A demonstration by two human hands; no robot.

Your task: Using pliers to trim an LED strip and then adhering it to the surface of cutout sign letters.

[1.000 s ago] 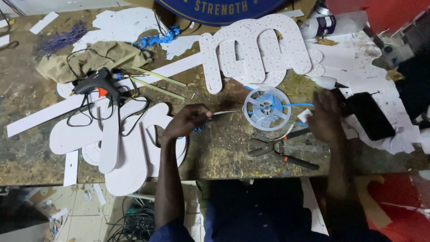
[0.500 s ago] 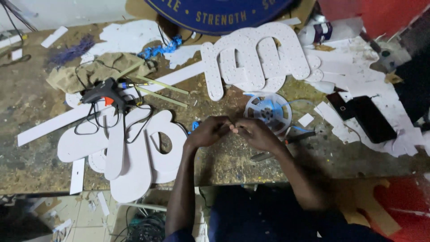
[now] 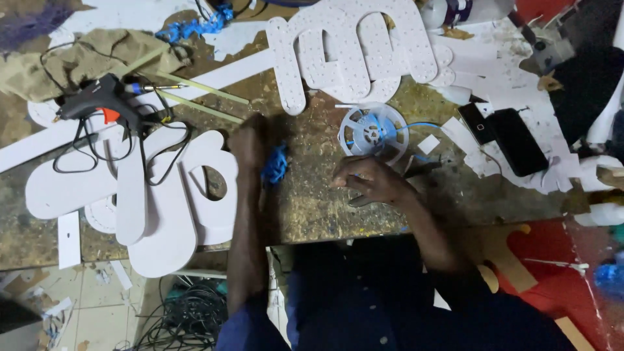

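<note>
- Hands work at a scratched brown wooden workbench (image 3: 312,214) full of white cut-out shapes.
- The left hand (image 3: 250,146) is blurred. It is right beside a small crumpled bunch of blue strip (image 3: 275,164) on the bench. It seems to touch the bunch, but I cannot tell if its fingers are closed on it.
- The right hand (image 3: 370,182) rests on the bench with its fingers curled down. A dark metal tool (image 3: 364,197) pokes out from under it. I cannot tell if the hand grips the tool.
- Just above the right hand lies a round white plastic reel (image 3: 374,130) with holes in it. A thin blue line (image 3: 422,125) runs out of the reel to the right.
- Far to the right of the right hand lies a flat black phone (image 3: 517,141) on white scraps.
- To the left of the left hand lie big smooth white foam letter shapes (image 3: 169,208). One has a round hole in it.
- Up and to the left of the left hand lies a black glue gun (image 3: 104,101) with an orange trigger. Its black cord (image 3: 153,153) loops over the white shapes.
- Above both hands lies a white letter board (image 3: 351,52) covered in little dots.
- Below the bench, near the left arm, a pile of dark wires (image 3: 182,318) sits on the floor.
</note>
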